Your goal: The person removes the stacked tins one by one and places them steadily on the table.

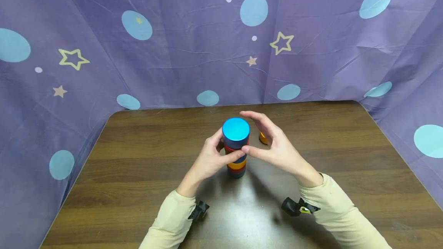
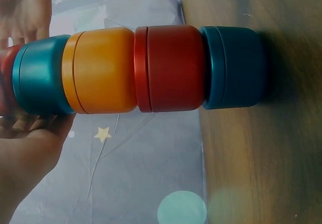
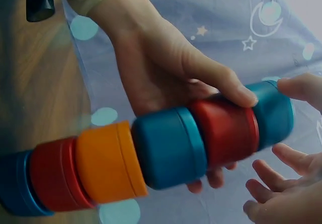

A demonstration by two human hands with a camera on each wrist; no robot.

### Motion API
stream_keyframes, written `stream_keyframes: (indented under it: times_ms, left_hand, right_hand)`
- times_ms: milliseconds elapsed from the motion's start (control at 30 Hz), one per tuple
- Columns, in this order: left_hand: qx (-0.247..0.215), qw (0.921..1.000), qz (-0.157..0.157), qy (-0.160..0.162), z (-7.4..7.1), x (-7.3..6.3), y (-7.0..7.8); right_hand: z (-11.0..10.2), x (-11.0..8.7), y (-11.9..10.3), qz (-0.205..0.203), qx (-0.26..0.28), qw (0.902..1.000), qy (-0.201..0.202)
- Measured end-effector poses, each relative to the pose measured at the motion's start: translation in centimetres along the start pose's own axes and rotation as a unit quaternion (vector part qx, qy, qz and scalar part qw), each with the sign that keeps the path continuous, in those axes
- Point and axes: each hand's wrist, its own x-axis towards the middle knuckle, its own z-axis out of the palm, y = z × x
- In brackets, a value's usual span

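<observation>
Several small round lidded jars stand in one upright column on the table. From the bottom they run blue (image 2: 241, 67), red (image 2: 176, 67), orange (image 2: 105, 70), blue (image 3: 168, 146), red (image 3: 224, 131), and a top blue jar (image 1: 236, 129). My left hand (image 1: 211, 158) grips the column around the upper red jar, thumb in front and fingers behind. Beside the top jar, my right hand (image 1: 277, 145) has its thumb and fingers spread. The right thumb tip is right at the jars' edge in the head view, with the index finger extended past the top jar.
Partly hidden behind the right hand, an orange object (image 1: 263, 138) sits on the table. The brown wooden tabletop (image 1: 138, 156) meets a purple patterned curtain (image 1: 194, 49) at its back edge.
</observation>
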Motion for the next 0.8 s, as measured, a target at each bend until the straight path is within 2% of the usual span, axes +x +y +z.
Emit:
stream_keyframes:
  times_ms: [200,433,633,800]
  left_hand:
    - [-0.003,1.0000,0.007,0.001,-0.1,0.0,-0.2]
    - [-0.001,1.0000,0.004,0.006,-0.1,0.0,-0.2]
    - [0.000,0.9999,-0.005,0.012,-0.1,0.0,-0.1]
    - [-0.009,0.9999,-0.003,0.008,0.0,0.1,-0.1]
  right_hand:
    - [1.3,0.4,0.6,-0.005,0.029,0.9996,-0.001]
    - [2.0,0.7,0.7,-0.002,0.056,0.9982,0.020]
    - [1.9,0.8,0.7,-0.008,0.068,0.9968,0.041]
    - [1.3,0.6,0.5,0.006,0.070,0.9961,0.052]
